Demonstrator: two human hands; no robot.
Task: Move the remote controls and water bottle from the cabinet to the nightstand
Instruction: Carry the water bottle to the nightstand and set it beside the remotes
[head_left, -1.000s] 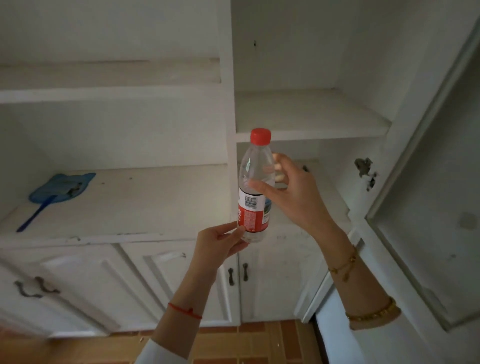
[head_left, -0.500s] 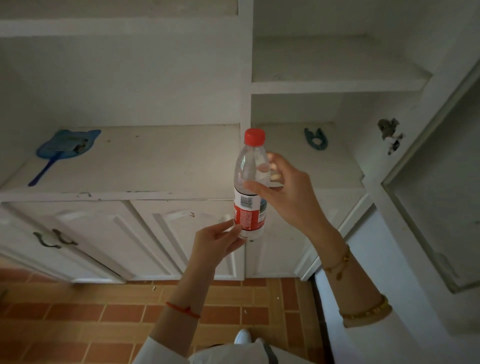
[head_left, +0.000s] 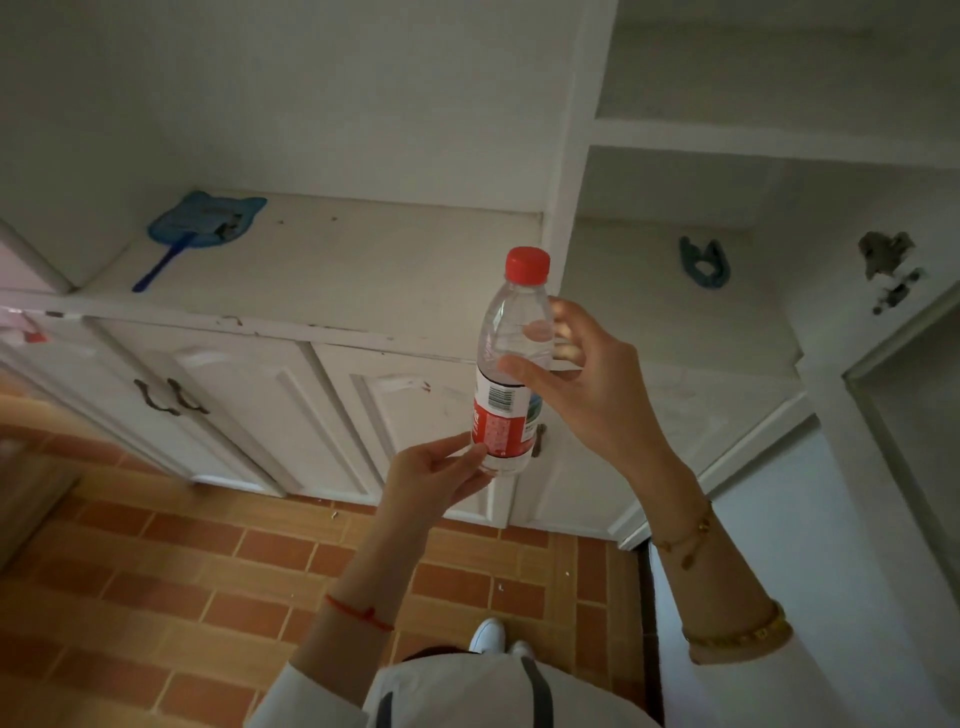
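While both hands meet near the centre of the frame, the water bottle (head_left: 506, 364) hangs upright in the air in front of the white cabinet (head_left: 322, 395), slightly tilted, red cap (head_left: 527, 266) on top. Right hand (head_left: 587, 395) wraps the clear upper half from the right side: thumb across the front just above the label, fingers (head_left: 563, 332) curled behind and visible through the plastic. Grip is closed on the bottle. Left hand (head_left: 434, 470) comes up from below, fingertips pinching the bottle's bottom edge under the red-and-white label (head_left: 498, 421); that grip also holds the bottle, lightly.

Bottle is off the cabinet surface (head_left: 332, 260), held out over the closed lower doors, with orange tile floor (head_left: 182, 582) below. No remote controls visible anywhere in frame.

Upper left of the frame: a blue fan-shaped item with a handle (head_left: 200, 228) lies flat on the cabinet surface, well apart from the bottle. Upper right, in the right-hand compartment: a small blue clip-like object (head_left: 704, 262) lies on the shelf; cannot tell exactly what it is. A worn metal latch (head_left: 888, 265) sits on the frame at far right.

Red string bracelet (head_left: 358, 613) on left wrist, gold bracelets (head_left: 737, 631) on right forearm. White sleeves and white shoes (head_left: 491, 636) at the bottom edge.
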